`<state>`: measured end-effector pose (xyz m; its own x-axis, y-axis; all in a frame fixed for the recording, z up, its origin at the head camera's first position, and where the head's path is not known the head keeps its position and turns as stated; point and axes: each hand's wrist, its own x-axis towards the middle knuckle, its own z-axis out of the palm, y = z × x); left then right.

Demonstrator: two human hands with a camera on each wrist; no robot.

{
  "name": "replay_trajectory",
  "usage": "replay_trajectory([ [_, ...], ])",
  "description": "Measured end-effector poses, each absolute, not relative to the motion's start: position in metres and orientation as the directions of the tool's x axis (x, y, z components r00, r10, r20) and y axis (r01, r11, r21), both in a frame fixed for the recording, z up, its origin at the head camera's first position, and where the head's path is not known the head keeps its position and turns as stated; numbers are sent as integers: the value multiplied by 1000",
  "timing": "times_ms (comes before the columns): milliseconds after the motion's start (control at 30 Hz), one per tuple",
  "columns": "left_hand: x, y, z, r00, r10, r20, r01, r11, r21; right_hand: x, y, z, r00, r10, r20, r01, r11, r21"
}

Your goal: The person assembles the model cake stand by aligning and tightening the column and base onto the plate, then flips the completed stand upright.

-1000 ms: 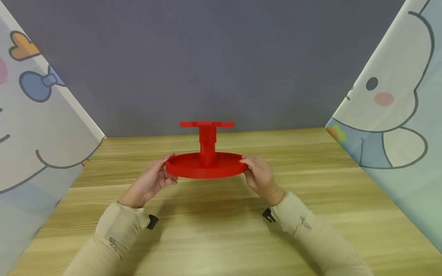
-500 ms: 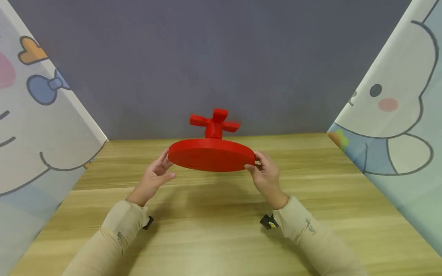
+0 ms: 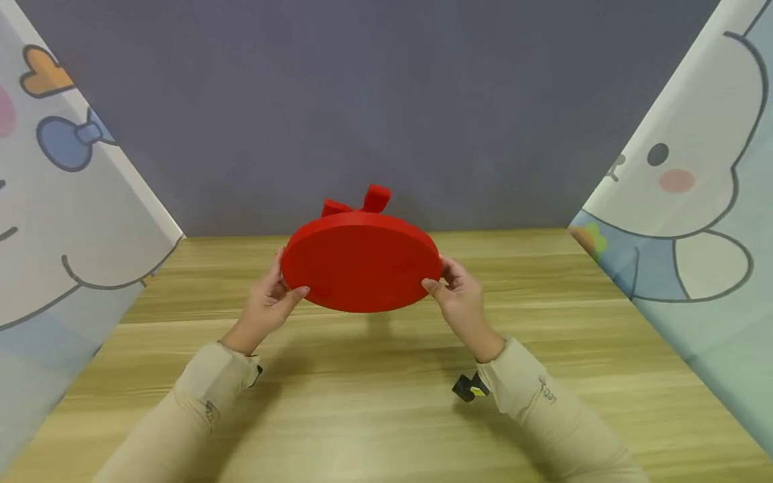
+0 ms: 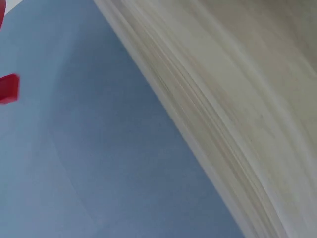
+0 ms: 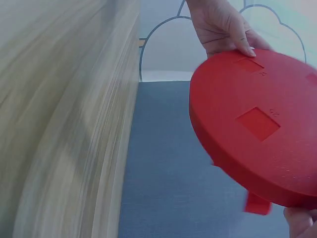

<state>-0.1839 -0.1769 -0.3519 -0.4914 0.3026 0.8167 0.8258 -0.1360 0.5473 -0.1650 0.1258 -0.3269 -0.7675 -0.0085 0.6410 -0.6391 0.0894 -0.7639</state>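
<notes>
A red stand with a round base is held off the table, tipped so that its flat underside faces me. Two arms of its crosspiece poke up behind the base; the post is hidden. In the right wrist view the base's underside shows square recesses and small marks. My left hand pinches the left rim, thumb on the underside and fingers behind. Opposite it, my right hand pinches the right rim in the same way. The left wrist view catches only a red bit of the stand.
Below lies a wood-grain table. A plain dark grey-blue panel stands at its back, with cartoon-printed panels on the left and right. Both forearms are in pale sleeves.
The stand has tipped over from base down, so its underside now faces me and its crosspiece points away. My left hand opened partway at mid-turn and has regripped the rim, thumb in front.
</notes>
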Motion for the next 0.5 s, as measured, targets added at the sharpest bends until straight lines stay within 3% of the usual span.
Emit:
replay_trajectory([
  [100, -183, -171, -355, -516, 304, 801, 815, -115, 568, -166, 129, -327, -781, -3, 625, -620, 134, -773],
  [300, -173, -163, -356, -706, 152, 691, 702, 21, 712, -172, 131, -328, -860, -77, 504, -510, 92, -855],
  [500, -171, -158, -347, -818, 106, 565, 570, 22, 821, -179, 135, -328, -914, -110, 391, -394, 7, -919],
])
